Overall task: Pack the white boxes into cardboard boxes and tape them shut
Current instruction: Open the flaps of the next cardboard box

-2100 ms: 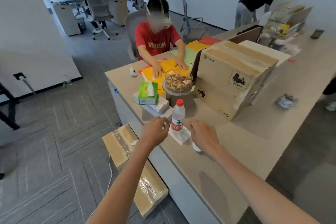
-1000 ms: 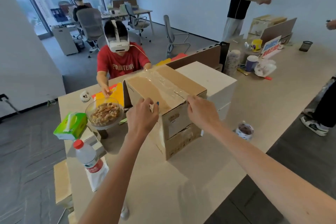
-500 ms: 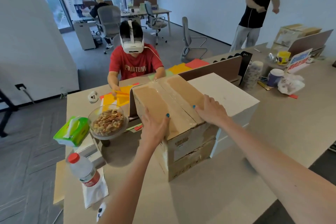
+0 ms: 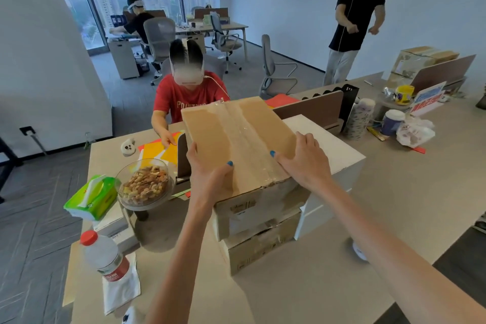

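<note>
Open office with tall windows, a long pale table [image 4: 289,289] in front. At far left on it, a green tissue pack [image 4: 89,198] and a water bottle [image 4: 105,258], then a glass bowl of nuts [image 4: 144,184]. Next, the left hand [image 4: 207,179] — clasping the near left corner of the top cardboard box [image 4: 226,134], thumb laid on the lid, fingers down the side wall. Along the lid's middle seam, a glossy strip of clear tape [image 4: 244,137], running over the near edge. Underneath, a lower cardboard box [image 4: 260,247], closed too, carrying the top one. Further right, the right hand [image 4: 302,163], fingers spread wide and flat on the lid by its right edge, gripping nothing. Just beside the stack on the right, a large white box [image 4: 331,150], not packed. Judging by this: two boxes sealed and stacked, probably being squared up or shifted — white box left to pack and tape, no empty carton in clear view.
</note>
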